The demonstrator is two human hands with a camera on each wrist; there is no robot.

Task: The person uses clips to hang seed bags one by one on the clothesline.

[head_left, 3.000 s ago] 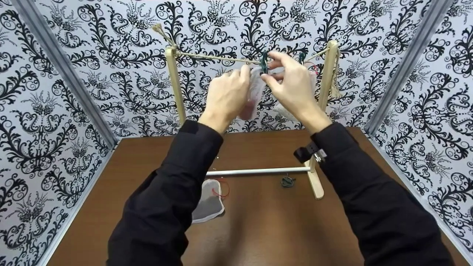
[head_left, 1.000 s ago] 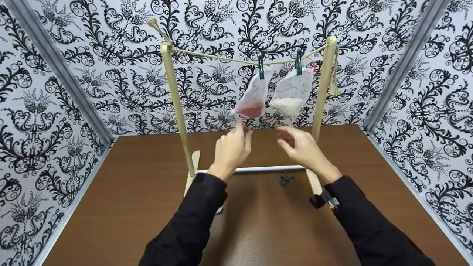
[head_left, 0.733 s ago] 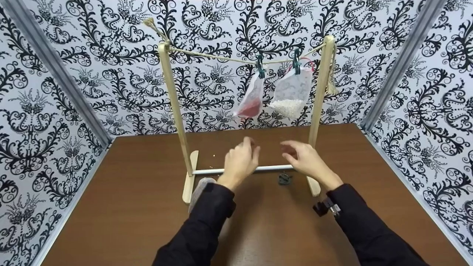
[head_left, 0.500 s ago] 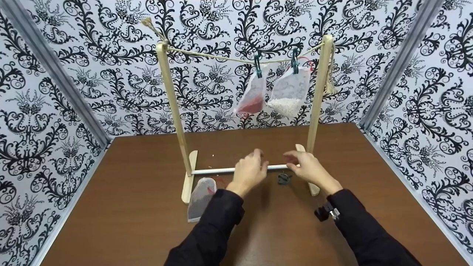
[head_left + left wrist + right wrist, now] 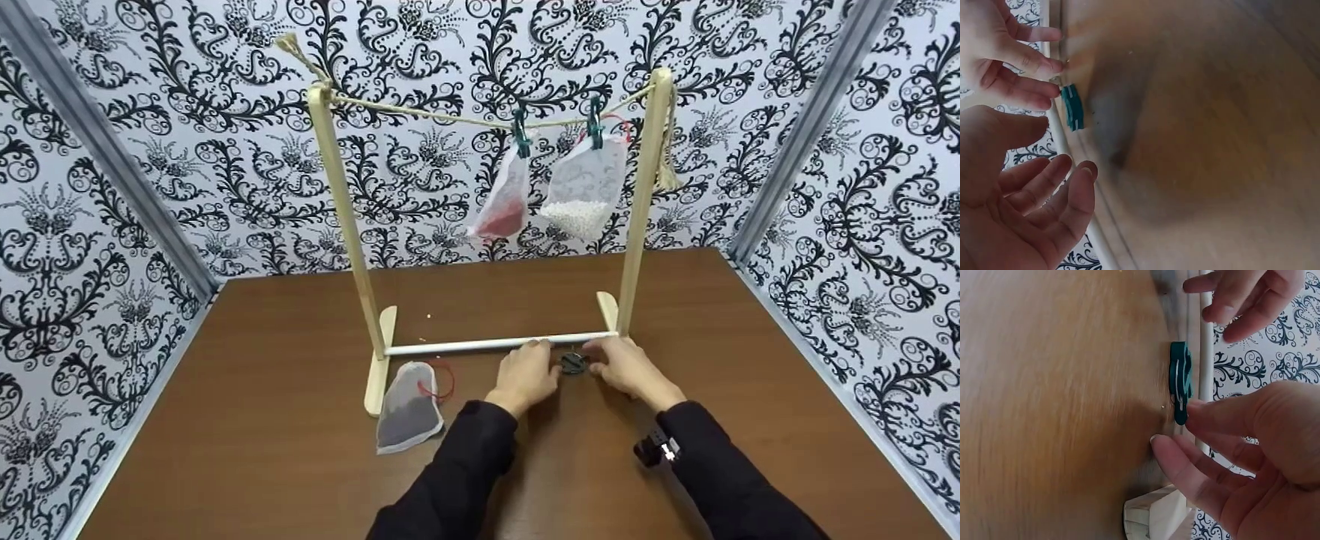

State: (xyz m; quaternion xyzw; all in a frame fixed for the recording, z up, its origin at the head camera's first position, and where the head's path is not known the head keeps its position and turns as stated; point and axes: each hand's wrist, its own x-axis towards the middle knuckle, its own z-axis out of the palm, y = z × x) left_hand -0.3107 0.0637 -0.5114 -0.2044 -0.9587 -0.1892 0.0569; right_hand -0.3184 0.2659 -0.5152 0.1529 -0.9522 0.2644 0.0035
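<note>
On the table lies a green clothespin (image 5: 573, 364), seen closer in the right wrist view, where the clothespin (image 5: 1180, 379) rests beside the white bar. My right hand (image 5: 626, 367) is at its right, thumb and fingers parted; the thumb tip is at the clothespin's end, and whether it touches I cannot tell. My left hand (image 5: 525, 375) is just left of it, fingers loosely bent and holding nothing. In the left wrist view, the left hand (image 5: 1027, 208) is apart from the clothespin. Above, a mesh bag with red contents (image 5: 504, 214) and one with white grains (image 5: 581, 214) hang from clothespins.
A wooden frame (image 5: 349, 225) stands on the brown table (image 5: 247, 420), with a rope (image 5: 427, 115) strung between its posts and a white bar (image 5: 465, 346) low down. A mesh bag with dark contents (image 5: 409, 416) and a red cord lies at the left foot.
Three seconds ago, both hands were up at the rope by the red-filled bag's clothespin. They have since let go and come down to the clothespin on the table; the bag hangs on its own.
</note>
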